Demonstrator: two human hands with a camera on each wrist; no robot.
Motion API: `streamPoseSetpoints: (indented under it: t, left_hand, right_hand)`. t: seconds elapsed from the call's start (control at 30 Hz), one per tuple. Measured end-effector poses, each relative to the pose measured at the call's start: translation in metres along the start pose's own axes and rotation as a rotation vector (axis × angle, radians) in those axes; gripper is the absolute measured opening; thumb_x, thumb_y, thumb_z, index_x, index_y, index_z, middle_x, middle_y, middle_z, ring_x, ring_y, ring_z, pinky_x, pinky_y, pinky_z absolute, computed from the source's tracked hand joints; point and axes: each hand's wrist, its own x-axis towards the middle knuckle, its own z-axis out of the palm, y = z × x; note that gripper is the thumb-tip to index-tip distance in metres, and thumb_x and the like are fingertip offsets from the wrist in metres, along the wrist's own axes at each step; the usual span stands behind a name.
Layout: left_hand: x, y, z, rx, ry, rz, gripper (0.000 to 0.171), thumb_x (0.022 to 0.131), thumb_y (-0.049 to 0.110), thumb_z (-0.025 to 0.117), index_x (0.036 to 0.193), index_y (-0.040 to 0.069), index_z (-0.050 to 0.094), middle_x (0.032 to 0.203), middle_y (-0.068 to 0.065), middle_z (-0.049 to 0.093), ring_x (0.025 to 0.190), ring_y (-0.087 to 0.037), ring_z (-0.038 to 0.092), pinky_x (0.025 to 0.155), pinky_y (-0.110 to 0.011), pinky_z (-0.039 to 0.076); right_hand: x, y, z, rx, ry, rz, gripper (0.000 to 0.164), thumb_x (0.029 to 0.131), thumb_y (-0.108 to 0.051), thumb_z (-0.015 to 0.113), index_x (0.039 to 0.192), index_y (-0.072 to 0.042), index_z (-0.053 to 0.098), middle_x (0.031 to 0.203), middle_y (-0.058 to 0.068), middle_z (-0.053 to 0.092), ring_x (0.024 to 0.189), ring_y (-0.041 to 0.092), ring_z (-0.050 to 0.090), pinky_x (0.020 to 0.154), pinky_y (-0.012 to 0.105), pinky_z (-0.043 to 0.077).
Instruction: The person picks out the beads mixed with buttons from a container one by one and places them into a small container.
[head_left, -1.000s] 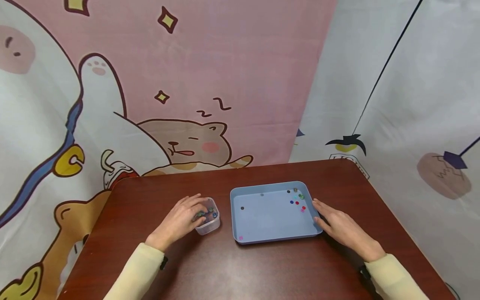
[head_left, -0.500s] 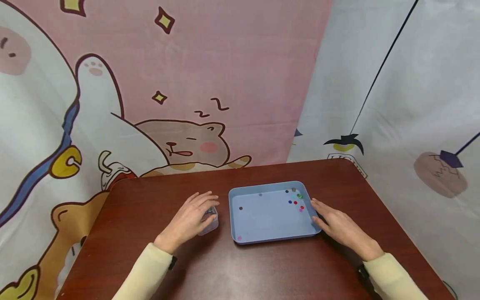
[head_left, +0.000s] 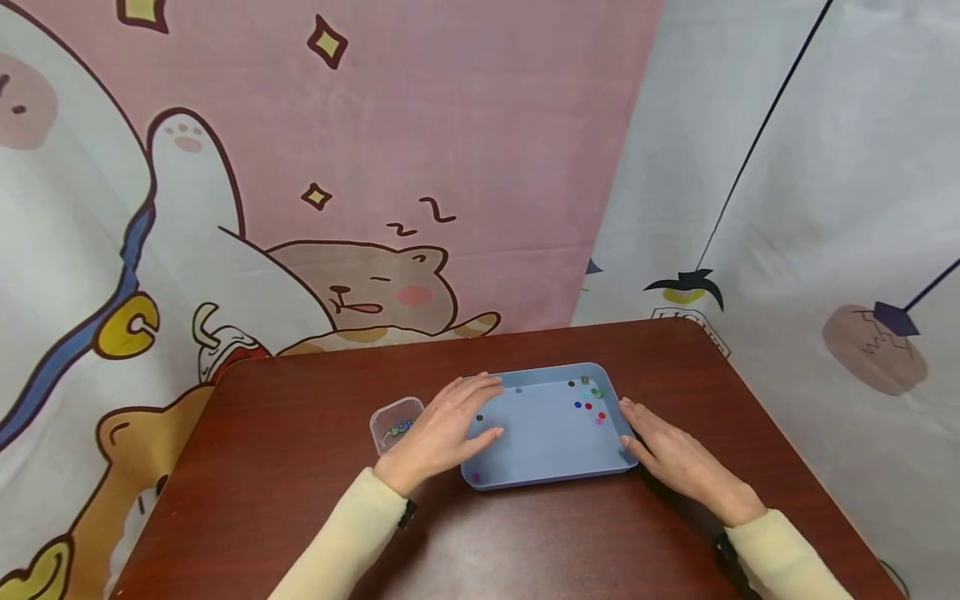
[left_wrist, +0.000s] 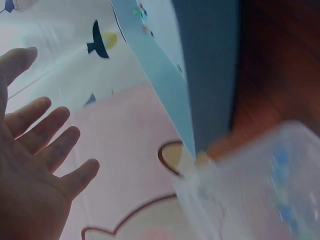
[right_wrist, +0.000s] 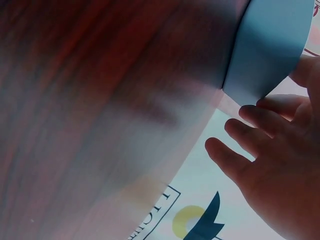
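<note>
A shallow blue tray (head_left: 551,450) lies on the table with several small coloured beads, among them a red bead (head_left: 588,407) in the group near its right end. My left hand (head_left: 442,429) hangs over the tray's left rim, fingers spread and nothing in its palm in the left wrist view. To its left, a clear plastic box (head_left: 397,410) holds more beads, partly hidden by the hand in the head view. My right hand (head_left: 678,458) rests at the tray's right wall, its fingers fairly straight; its fingertips (right_wrist: 248,111) meet the tray wall in the right wrist view.
The brown wooden table (head_left: 540,533) ends at a back edge just beyond the tray. Behind it hangs a printed cloth (head_left: 517,167) with cartoon animals, and a pale printed cloth (head_left: 825,208) covers the right side.
My left hand has come out of the clear box and moved right to the tray's left end. The right hand has stayed at the tray's right side.
</note>
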Motion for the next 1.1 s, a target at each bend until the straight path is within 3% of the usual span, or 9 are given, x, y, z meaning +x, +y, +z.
streamPoseSetpoints:
  t: [0.2,0.57,0.9,1.1]
  left_hand:
    - [0.031,0.013,0.018,-0.098,-0.060,-0.011,0.059,0.099,0.037,0.071,0.147,0.008,0.055,0.155,-0.005,0.051,0.149,-0.024,0.039,0.119,-0.048,0.035]
    - [0.086,0.033,0.050,-0.128,-0.258,-0.017,0.066,0.101,0.044,0.066,0.156,0.014,0.046,0.161,-0.002,0.043,0.148,-0.018,0.040,0.120,-0.037,0.033]
    - [0.112,0.031,0.085,-0.051,-0.396,0.025,0.073,0.102,0.057,0.055,0.160,0.015,0.040,0.168,0.000,0.032,0.154,-0.014,0.026,0.123,-0.035,0.025]
    - [0.126,0.034,0.100,-0.033,-0.432,0.017,0.069,0.102,0.053,0.058,0.159,0.015,0.043,0.163,0.001,0.041,0.149,-0.012,0.038,0.120,-0.030,0.031]
  right_hand:
    - [0.000,-0.001,0.001,-0.005,-0.003,-0.016,0.067,0.103,-0.025,0.066,0.155,0.006,0.039,0.160,0.025,0.038,0.145,0.047,0.038,0.112,0.063,0.037]
    - [0.002,0.000,0.002,-0.023,-0.004,-0.009,0.068,0.102,-0.027,0.067,0.155,0.006,0.040,0.160,0.025,0.040,0.144,0.047,0.040,0.110,0.063,0.039]
    - [0.001,0.000,0.003,-0.030,0.004,-0.019,0.067,0.102,-0.024,0.067,0.155,0.007,0.040,0.159,0.026,0.040,0.143,0.047,0.042,0.109,0.063,0.041]
    - [0.001,0.000,0.003,-0.018,0.001,-0.020,0.067,0.102,-0.024,0.067,0.155,0.008,0.039,0.159,0.026,0.040,0.143,0.046,0.042,0.109,0.062,0.041]
